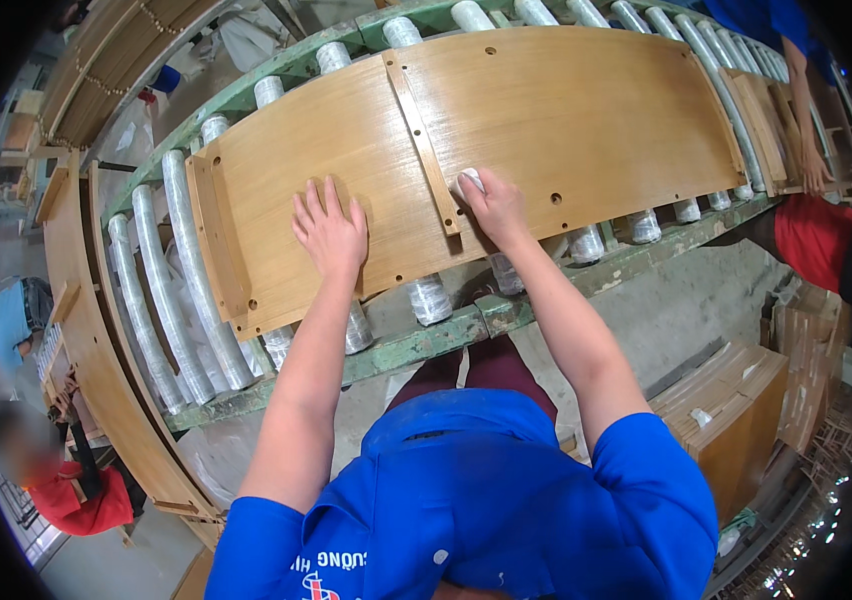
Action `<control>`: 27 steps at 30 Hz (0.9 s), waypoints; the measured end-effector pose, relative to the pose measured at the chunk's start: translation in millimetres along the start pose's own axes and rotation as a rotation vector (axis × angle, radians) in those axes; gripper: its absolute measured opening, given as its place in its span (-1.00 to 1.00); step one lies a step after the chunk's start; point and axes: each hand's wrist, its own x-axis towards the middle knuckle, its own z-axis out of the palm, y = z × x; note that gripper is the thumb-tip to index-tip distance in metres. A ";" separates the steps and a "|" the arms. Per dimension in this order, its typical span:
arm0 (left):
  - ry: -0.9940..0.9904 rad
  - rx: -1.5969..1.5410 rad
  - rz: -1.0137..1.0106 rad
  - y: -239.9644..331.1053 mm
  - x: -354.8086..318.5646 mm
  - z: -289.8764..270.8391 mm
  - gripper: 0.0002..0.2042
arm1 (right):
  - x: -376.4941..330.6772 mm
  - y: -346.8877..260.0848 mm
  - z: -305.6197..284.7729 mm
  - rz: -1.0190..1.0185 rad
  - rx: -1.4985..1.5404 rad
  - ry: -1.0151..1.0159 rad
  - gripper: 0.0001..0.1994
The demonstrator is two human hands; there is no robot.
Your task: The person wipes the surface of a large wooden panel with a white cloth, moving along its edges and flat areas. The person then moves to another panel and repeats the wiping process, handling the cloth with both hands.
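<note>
In the head view, the panel (586, 110), a wide brown wooden board, lies face up across the rollers (189, 270), at a slant, its right end farther from the person than its left; the rollers look wrapped in clear film and sit in a green frame (426, 342) with worn paint; the left hand (331, 238) rests flat on the panel, fingers spread apart and gripping nothing, left of the middle strip (420, 140); the right hand (498, 208) is closed on a white wad (467, 181), fingers curled together round it, just right of that strip; whether the wad is cloth or paper I cannot tell; the middle strip crosses the panel from far edge to near edge, with small dark holes along it; an end strip (214, 235) stands along the panel's left end; a few larger holes show in the panel's face.

Left of the rollers is a long board (96, 330); to the lower right stands a stack (731, 410) of brown panels; a co-worker in red (86, 497) is at the far left, and another person's arm (799, 105) hangs at the upper right, beside more wooden pieces (761, 125).
</note>
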 end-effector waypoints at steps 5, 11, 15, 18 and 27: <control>0.026 0.013 -0.005 -2.7 -0.7 4.9 -0.49 | -28.4 -1.3 -14.2 0.017 0.006 -0.001 -0.71; 0.023 0.015 -0.006 2.2 -1.9 3.6 -0.49 | -32.1 -2.0 -21.0 0.022 0.012 -0.013 -0.71; 0.001 0.011 -0.018 5.3 -3.5 1.6 -0.48 | -33.6 1.6 -25.7 0.006 0.010 -0.047 -0.72; -0.007 -0.002 -0.023 4.7 -4.8 -0.6 -0.48 | -38.3 4.0 -29.0 -0.003 0.036 -0.099 -0.73; -0.109 -0.021 0.098 -21.6 -17.0 -8.8 -0.48 | -54.4 4.1 -53.6 -0.039 0.124 -0.328 -0.70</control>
